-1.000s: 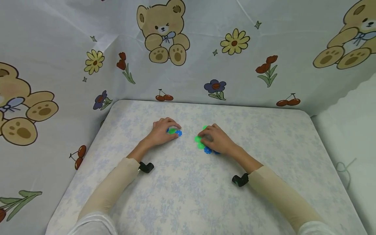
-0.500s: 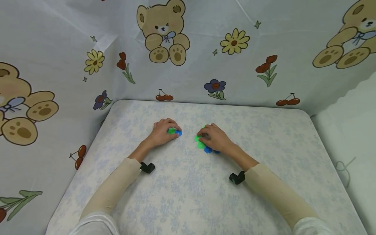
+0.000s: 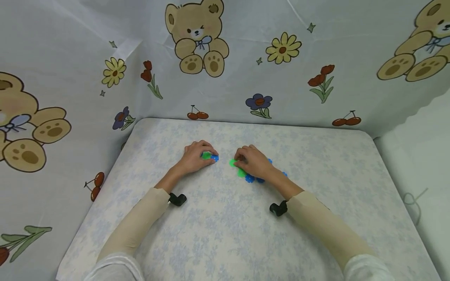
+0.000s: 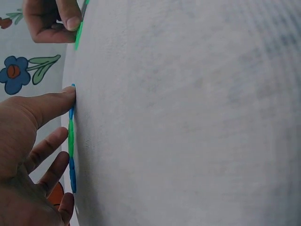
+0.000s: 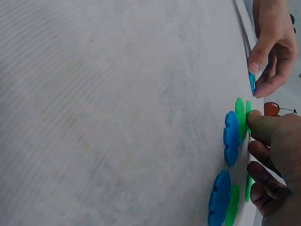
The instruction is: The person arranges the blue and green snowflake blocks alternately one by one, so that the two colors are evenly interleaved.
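Note:
Several thin flower-shaped plastic discs, blue and green, lie on the table. My left hand (image 3: 195,158) has thumb and index finger at either side of a blue disc (image 3: 215,158), its other fingers spread behind. In the left wrist view, that blue disc stands in line with a green disc (image 4: 71,139) and another blue disc (image 4: 72,175). My right hand (image 3: 254,162) pinches a green disc (image 3: 232,162) by its edge, a short gap to the right of the left hand's row. Part of this green disc is hidden by the fingers.
Under and around the right hand lie loose discs, among them a green disc (image 3: 241,173) and a blue disc (image 3: 249,178). The pale patterned table (image 3: 225,230) meets a cloth (image 3: 235,89) printed with bears at the back.
My right hand has moved left, carrying the green disc away from the loose discs, and more blue discs show behind it. The left hand has stayed almost still, its fingertips closing slightly on the blue disc.

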{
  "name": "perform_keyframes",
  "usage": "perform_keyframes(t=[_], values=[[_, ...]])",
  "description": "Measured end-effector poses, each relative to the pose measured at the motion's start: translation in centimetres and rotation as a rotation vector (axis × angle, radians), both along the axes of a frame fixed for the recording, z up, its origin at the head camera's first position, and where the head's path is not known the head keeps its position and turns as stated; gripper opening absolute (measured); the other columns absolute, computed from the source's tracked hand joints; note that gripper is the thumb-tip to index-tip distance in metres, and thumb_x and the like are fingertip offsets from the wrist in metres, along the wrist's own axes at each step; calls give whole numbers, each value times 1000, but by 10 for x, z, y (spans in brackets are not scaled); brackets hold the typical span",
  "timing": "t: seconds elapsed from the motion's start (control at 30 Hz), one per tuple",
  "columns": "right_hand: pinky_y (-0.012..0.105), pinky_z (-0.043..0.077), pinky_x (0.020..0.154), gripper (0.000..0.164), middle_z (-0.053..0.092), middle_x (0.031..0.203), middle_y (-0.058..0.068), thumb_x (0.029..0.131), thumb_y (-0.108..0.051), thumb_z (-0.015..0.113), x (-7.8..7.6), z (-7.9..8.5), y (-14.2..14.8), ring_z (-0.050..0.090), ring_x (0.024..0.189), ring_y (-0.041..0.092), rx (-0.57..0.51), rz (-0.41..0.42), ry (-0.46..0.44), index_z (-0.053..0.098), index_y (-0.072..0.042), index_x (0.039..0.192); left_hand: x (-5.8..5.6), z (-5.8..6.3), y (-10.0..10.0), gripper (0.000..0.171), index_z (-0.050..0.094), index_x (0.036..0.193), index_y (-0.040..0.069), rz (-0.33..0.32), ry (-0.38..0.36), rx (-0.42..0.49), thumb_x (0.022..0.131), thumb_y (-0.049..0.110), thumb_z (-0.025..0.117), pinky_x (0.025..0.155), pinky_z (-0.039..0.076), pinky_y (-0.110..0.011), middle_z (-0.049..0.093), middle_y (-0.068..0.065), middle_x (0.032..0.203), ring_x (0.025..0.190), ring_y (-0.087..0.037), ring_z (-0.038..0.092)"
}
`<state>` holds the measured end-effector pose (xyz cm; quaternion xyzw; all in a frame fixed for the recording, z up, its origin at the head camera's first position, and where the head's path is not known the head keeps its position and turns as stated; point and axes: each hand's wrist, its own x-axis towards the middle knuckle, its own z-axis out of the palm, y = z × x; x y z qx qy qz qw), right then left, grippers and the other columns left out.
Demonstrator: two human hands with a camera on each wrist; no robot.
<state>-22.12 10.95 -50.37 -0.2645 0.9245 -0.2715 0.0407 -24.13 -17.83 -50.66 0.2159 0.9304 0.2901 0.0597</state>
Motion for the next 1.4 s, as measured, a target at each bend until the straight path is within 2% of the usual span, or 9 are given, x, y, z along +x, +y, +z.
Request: perform_keyframes(t=[0.47, 1.07, 1.4], values=[[40, 55, 91, 22, 71, 109, 3, 103, -35, 76, 0, 7, -30, 59, 104, 22, 82, -52, -21, 69, -15, 109, -1, -1, 0, 23, 80, 122, 32, -5, 10, 14, 99, 32, 81, 115, 28, -65, 61, -2, 142, 133, -33, 53], [39, 55, 92, 24, 70, 110, 5, 104, -36, 74, -3, 2, -44, 61, 105, 23, 71, -61, 10, 69, -13, 111, 1, 3, 2, 23, 80, 122, 28, 3, -6, 23, 99, 31, 81, 116, 27, -64, 62, -2, 141, 133, -33, 52], [39, 55, 90, 22, 71, 107, 6, 103, -34, 75, -3, -2, -45, 62, 102, 23, 48, -43, 46, 71, -13, 110, 0, 3, 1, 26, 79, 124, 28, -2, -14, -18, 99, 32, 80, 115, 29, -66, 60, -4, 144, 135, -35, 52]])
